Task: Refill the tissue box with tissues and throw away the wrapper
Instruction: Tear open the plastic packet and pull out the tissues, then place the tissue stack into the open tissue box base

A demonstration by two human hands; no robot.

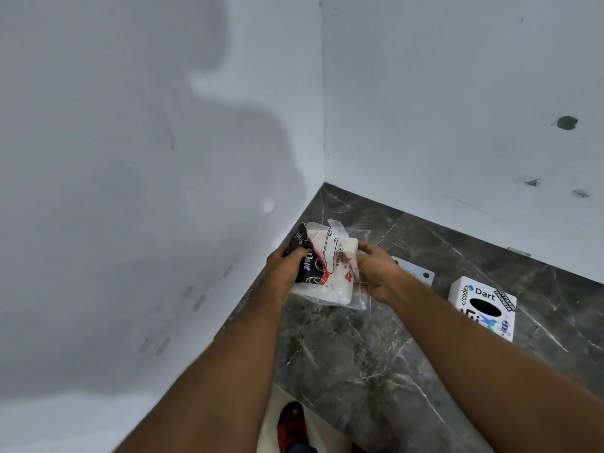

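We see a fairly bright, cool and even light on the white walls. A broad soft shadow (183,152) falls across the left wall (98,223), so the light comes from behind and to our right. The dark marble worktop (359,364) shows only faint sheen, no hard glare. The clear wrapper (330,263) catches small highlights. The wide lens bends the wall corner and stretches the forearms at the lower edge. Details look slightly soft, and the small print blurs.
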